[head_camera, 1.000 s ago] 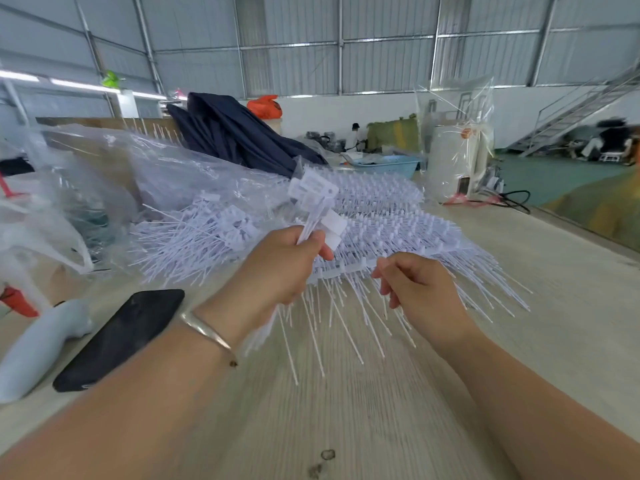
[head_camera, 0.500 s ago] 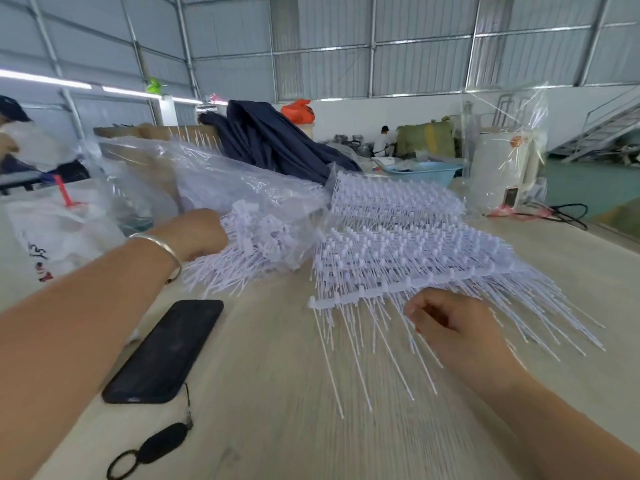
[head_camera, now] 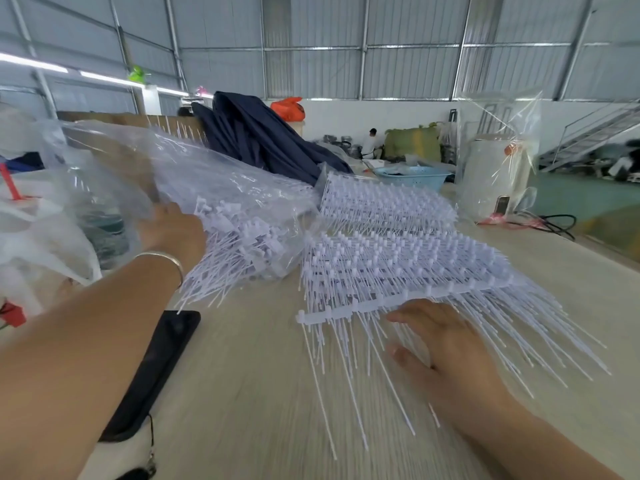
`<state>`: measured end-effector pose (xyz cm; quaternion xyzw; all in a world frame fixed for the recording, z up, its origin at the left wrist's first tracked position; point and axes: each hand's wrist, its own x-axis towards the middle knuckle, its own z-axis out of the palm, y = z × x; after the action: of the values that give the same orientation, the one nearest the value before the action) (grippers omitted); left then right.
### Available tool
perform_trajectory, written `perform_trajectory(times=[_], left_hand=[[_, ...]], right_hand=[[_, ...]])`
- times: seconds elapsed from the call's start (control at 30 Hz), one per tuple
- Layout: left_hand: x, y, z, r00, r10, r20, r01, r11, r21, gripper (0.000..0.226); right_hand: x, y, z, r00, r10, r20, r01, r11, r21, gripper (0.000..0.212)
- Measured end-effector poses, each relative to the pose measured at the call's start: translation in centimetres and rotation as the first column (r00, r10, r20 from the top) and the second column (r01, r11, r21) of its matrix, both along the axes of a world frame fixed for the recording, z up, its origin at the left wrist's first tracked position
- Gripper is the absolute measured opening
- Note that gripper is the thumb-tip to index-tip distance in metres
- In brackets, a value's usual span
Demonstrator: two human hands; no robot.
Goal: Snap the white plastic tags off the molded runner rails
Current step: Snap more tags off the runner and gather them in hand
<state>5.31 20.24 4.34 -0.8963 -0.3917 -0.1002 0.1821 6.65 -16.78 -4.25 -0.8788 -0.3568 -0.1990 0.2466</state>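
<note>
Tags (head_camera: 398, 265) under right hand (head_camera: 446, 344), fingers spread

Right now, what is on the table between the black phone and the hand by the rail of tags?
Only bare wooden table lies between the black phone and the right hand, as the head view shows.

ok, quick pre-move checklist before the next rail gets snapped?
1. Left hand free of tags: cannot tell, it sits at the loose tag pile by the plastic bag, fingers hidden.
2. Right hand on work: ok, fingers open over the tag tails.
3. Nearest runner rail reachable: ok, just ahead of the right fingers.
4. Rail gripped: not ok.
5. Phone out of the way: ok, left of the rails.
</note>
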Motion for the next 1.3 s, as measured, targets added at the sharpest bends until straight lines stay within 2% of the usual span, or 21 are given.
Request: perform_trajectory(times=[0.1,0.2,0.27,0.3,0.37,0.5,0.6,0.67,0.73,0.83,0.9,0.97,1.03,1.1,1.17,1.3], left_hand=[[-0.3,-2.1,-0.6,0.973,-0.136,0.188,0.143,0.989,-0.022,0.046],[-0.9,-6.0,-1.6,0.869,-0.374,0.324,0.398,0.918,-0.008,0.039],[-1.5,-9.1,-2.7,0.797,-0.445,0.409,0.558,0.801,-0.215,0.018],[-1.7,-10.7,-3.2,0.790,-0.446,0.422,0.595,0.725,-0.347,0.022],[-2.1,-13.1,-3.9,0.798,-0.457,0.392,0.601,0.637,-0.482,0.040],[-2.8,-16.0,-4.1,0.832,-0.475,0.286,0.545,0.599,-0.587,0.039],[-3.4,-17.2,-3.7,0.819,-0.471,0.328,0.570,0.605,-0.556,0.022],[-3.8,-17.9,-3.2,0.790,-0.465,0.400,0.613,0.568,-0.550,0.027],[-3.8,-18.4,-2.7,0.728,-0.428,0.535,0.685,0.435,-0.585,0.026],[-3.8,-18.8,-2.4,0.636,-0.225,0.739,0.770,0.108,-0.629,0.004],[-4.0,-18.4,-3.0,0.619,-0.127,0.775,0.774,-0.065,-0.630,0.009],[-4.3,-18.0,-3.9,0.640,-0.103,0.761,0.730,-0.226,-0.645,0.014],[-4.6,-17.5,-4.4,0.657,-0.122,0.744,0.669,-0.361,-0.650,0.015],[-5.0,-17.1,-4.7,0.659,-0.102,0.745,0.631,-0.465,-0.622,0.011],[-5.2,-17.0,-4.8,0.660,-0.045,0.750,0.620,-0.531,-0.577,0.012],[-5.4,-17.4,-4.7,0.638,0.099,0.763,0.697,-0.496,-0.518,0.006]], right_hand=[[0.3,0.0,-0.4,0.995,0.003,-0.104,-0.015,0.993,-0.118,0.043],[0.2,0.0,-0.1,0.992,0.004,-0.128,-0.023,0.988,-0.151,0.038],[0.0,0.1,0.2,0.992,-0.023,-0.124,0.006,0.991,-0.136,0.036],[-0.1,0.1,0.3,0.992,-0.044,-0.118,0.029,0.992,-0.123,0.035],[-0.3,0.0,0.5,0.989,-0.075,-0.129,0.065,0.995,-0.075,0.031],[-0.9,-0.4,1.1,0.978,-0.088,-0.189,0.120,0.979,0.162,0.025],[-1.4,-1.0,1.8,0.973,-0.086,-0.215,0.148,0.945,0.291,0.026],[-1.6,-1.6,2.4,0.975,-0.072,-0.212,0.144,0.926,0.349,0.027],[-1.7,-2.1,2.8,0.974,-0.068,-0.216,0.148,0.913,0.380,0.026],[-1.7,-2.7,3.2,0.968,-0.080,-0.236,0.172,0.901,0.398,0.018],[-1.7,-2.9,3.6,0.981,-0.095,-0.166,0.161,0.879,0.449,0.015],[-1.5,-3.1,4.1,0.993,-0.111,-0.047,0.120,0.870,0.479,0.013],[-1.1,-3.0,4.2,0.997,-0.082,0.009,0.071,0.916,0.395,0.023],[-0.6,-2.5,3.7,1.000,-0.004,-0.020,0.009,0.959,0.284,0.034],[-0.4,-2.0,3.2,0.995,0.047,-0.082,-0.026,0.968,0.249,0.030],[0.2,-2.1,2.9,0.986,0.049,-0.157,-0.002,0.958,0.286,0.022]])
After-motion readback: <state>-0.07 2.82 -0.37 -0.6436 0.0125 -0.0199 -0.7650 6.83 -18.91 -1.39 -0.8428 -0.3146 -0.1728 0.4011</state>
